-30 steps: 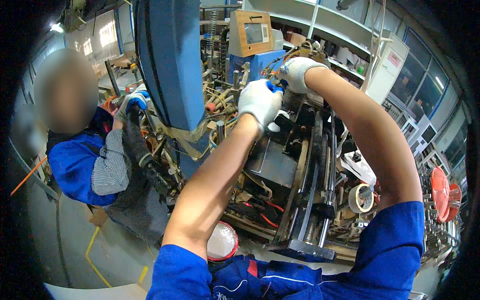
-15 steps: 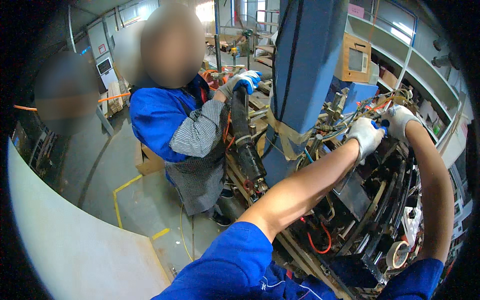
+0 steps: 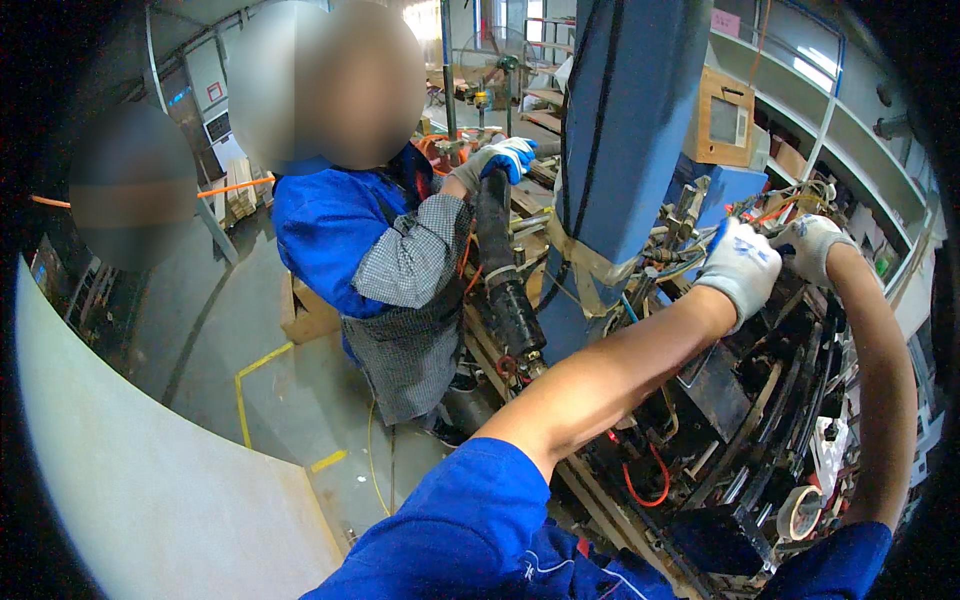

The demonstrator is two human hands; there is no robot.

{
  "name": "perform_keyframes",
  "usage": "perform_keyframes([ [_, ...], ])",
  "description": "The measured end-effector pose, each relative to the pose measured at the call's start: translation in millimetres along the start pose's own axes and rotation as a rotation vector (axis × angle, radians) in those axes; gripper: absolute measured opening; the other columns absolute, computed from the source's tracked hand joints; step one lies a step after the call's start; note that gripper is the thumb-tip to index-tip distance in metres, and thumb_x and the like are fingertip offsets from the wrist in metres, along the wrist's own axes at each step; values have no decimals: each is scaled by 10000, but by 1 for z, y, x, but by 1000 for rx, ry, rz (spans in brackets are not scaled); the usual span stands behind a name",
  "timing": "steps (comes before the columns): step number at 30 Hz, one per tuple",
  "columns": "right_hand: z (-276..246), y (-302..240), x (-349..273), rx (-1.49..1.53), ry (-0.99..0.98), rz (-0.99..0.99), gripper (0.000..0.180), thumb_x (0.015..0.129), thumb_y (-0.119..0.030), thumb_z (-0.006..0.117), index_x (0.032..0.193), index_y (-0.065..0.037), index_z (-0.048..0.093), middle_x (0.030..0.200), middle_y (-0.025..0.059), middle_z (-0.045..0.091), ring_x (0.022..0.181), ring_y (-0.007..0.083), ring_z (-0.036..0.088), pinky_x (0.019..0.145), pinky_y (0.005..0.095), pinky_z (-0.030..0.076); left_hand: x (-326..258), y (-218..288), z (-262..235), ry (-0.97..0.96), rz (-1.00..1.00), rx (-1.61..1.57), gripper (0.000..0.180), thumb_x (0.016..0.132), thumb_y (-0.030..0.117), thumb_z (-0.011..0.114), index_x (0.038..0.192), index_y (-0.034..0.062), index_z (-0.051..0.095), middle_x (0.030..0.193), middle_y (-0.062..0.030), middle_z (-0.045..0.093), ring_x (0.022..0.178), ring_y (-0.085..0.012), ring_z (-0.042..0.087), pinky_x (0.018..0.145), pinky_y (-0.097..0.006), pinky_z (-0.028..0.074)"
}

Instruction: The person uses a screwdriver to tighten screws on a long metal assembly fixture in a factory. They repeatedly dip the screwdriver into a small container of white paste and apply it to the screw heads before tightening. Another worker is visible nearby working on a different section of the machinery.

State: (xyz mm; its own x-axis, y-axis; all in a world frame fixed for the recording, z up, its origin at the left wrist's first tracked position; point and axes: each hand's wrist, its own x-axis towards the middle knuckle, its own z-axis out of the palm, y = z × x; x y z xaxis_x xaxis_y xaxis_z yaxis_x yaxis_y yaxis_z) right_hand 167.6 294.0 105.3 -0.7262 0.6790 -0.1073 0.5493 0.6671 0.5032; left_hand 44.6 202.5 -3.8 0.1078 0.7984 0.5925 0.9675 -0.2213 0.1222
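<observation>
My left hand (image 3: 742, 266), in a white work glove with blue patches, reaches over a dark machine (image 3: 712, 390). Its fingers are curled, and whatever they grip is hidden behind the glove. Close beside it, my right hand (image 3: 818, 248), gloved alike, has its fingers bent inward toward the left one; I cannot make out what is in them. Both hands are among thin cables (image 3: 795, 203) and small fittings at the machine's far side, right of a thick blue post (image 3: 625, 130).
Across the machine a co-worker in blue (image 3: 335, 240) rests a gloved hand (image 3: 500, 160) on a black cylinder (image 3: 510, 310). A tape roll (image 3: 799, 513) and a red hose (image 3: 650, 490) lie near me. Shelves (image 3: 860, 140) and a wooden box (image 3: 722, 118) stand at right, a pale panel (image 3: 170, 470) at left.
My left hand has turned, its fingers now pointing more upward, with its back toward me. The right hand stays close by. The whole view has shifted slightly; the co-worker's hand remains on the cylinder.
</observation>
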Motion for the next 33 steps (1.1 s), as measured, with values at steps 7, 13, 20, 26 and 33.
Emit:
perform_keyframes([
  [7, 1, 4, 10, -64, 42, 86, 356, 801, -192, 666, 1141, -132, 752, 1075, 174, 737, 1017, 340, 708, 891, 398, 579, -4, -21, 4, -72, -546, -908, 636, 920, 546, 619, 856, -78, 721, 820, -240, 728, 785, -390, 720, 739, -432, 567],
  [13, 4, -4, 8, -124, -6, 54, 341, 796, -280, 717, 1109, -151, 762, 1105, 164, 736, 1038, 343, 704, 908, 413, 571, -6, 7, -1, 183, -409, -510, 216, 877, 227, 641, 878, 49, 764, 887, -192, 749, 825, -318, 727, 840, -439, 533],
  [20, 11, 31, -15, 72, 117, -33, 316, 844, -128, 657, 1150, -136, 736, 1162, 144, 735, 1055, 312, 709, 926, 410, 553, 17, 33, -5, 203, 60, 50, 255, 894, 225, 596, 1029, 101, 774, 954, -144, 749, 951, -309, 705, 992, -500, 466],
  [26, -15, -9, 4, 62, -26, 119, 313, 783, -161, 646, 1052, -33, 741, 1054, 224, 733, 984, 345, 717, 867, 415, 572, -4, 3, -8, -213, -636, -1266, 552, 947, 557, 624, 1024, 22, 734, 881, -179, 732, 796, -277, 721, 776, -407, 557],
  [33, -1, -3, 19, 22, 90, -22, 308, 776, -218, 687, 1045, -80, 744, 1044, 202, 738, 984, 355, 715, 867, 400, 583, 5, -11, 19, -188, -507, -1352, 510, 977, 470, 547, 1236, 38, 623, 1142, -216, 674, 877, -460, 696, 628, -655, 558],
])
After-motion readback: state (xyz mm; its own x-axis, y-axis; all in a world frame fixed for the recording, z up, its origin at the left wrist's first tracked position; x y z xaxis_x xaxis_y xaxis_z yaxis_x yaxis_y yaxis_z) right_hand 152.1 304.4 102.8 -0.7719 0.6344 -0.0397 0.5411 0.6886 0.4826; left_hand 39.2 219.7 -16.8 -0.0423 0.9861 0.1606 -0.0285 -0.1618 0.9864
